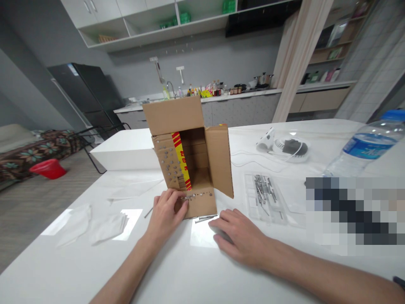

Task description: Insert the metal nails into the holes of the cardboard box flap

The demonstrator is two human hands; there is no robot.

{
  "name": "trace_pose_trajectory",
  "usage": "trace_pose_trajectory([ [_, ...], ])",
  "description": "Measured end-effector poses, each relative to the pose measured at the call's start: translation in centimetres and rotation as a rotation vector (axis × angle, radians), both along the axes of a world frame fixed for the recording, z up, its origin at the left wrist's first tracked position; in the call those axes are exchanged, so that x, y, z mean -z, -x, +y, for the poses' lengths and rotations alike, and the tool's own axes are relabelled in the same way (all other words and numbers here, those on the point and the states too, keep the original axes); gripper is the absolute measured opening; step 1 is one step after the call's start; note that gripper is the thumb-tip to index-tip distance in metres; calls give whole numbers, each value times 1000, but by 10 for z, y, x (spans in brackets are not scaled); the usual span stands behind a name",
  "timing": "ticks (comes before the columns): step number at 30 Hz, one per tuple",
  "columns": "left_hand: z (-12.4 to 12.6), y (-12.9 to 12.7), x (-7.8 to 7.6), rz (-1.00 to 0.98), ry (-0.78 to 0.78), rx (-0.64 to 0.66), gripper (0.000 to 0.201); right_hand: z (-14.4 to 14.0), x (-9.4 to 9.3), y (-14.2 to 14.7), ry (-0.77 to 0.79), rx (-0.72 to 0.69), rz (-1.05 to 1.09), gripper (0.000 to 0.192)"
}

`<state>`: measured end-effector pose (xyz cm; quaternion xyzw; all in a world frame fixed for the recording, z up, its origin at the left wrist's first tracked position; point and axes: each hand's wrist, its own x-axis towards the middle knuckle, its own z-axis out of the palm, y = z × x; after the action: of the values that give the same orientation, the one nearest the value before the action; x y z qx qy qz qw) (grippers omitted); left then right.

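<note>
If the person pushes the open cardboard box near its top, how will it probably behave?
The cardboard box would probably tip or slide easily: it stands tall on the smooth white table and looks mostly empty, so likely light. Its open flaps would likely bend. The left hand touching its lower edge may steady it.

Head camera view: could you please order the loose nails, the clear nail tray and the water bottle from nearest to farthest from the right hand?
From the right hand:
1. Loose nails, just off its fingertips, by the cardboard box.
2. Clear nail tray, behind it to the right.
3. Water bottle, far right.
</note>
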<state>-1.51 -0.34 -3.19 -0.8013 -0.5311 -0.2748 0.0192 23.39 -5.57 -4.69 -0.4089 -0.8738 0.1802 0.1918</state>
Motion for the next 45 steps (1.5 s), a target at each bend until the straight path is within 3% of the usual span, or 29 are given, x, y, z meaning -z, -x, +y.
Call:
trace_pose_trajectory([
  [13, 1, 2, -3, -3, 44, -47, 11, -1, -2, 0, 4, -1, -6, 18],
  [32, 2, 1, -1, -22, 83, 20, 12, -1, -6, 1, 4, 1, -10, 17],
  [40, -1, 2, -2, -36, 5, 41, 9, -1, -2, 0, -10, -2, 1, 18],
  [45, -6, 2, -9, -145, -139, 86, 9, 0, -5, 2, 5, 5, -6, 18],
])
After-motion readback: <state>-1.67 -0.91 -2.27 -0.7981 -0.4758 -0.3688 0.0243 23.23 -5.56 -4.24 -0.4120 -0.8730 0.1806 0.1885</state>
